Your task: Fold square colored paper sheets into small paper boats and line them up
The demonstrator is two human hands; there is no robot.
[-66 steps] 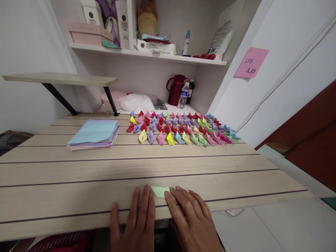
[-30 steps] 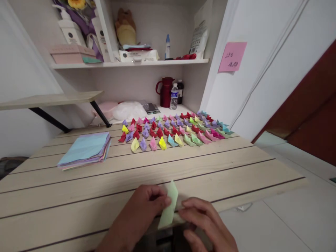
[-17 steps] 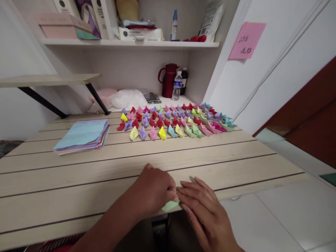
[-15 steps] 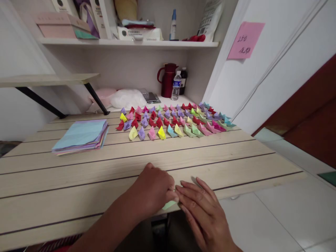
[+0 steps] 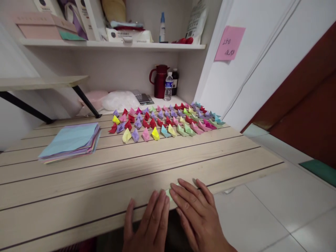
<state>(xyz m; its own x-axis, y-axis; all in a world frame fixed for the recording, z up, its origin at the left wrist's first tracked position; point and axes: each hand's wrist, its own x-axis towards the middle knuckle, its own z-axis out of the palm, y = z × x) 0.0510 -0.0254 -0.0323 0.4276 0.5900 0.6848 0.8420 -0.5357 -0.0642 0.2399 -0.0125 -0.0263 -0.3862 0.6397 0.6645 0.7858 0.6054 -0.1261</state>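
Paper (image 5: pixel 168 195), pale green, right fingers (image 5: pixel 183 194) over it, left fingers (image 5: pixel 156 210) now uncurled.

I see the left hand (image 5: pixel 147 232) palm down, outermost finger splayed; the right hand (image 5: pixel 199 211) slants inward, fingers outstretched.

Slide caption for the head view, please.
Left hand and right hand rest at pale green paper, rows of folded paper boats beyond.

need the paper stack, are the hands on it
No, the left hand and right hand are at the green paper, apart from the stack.
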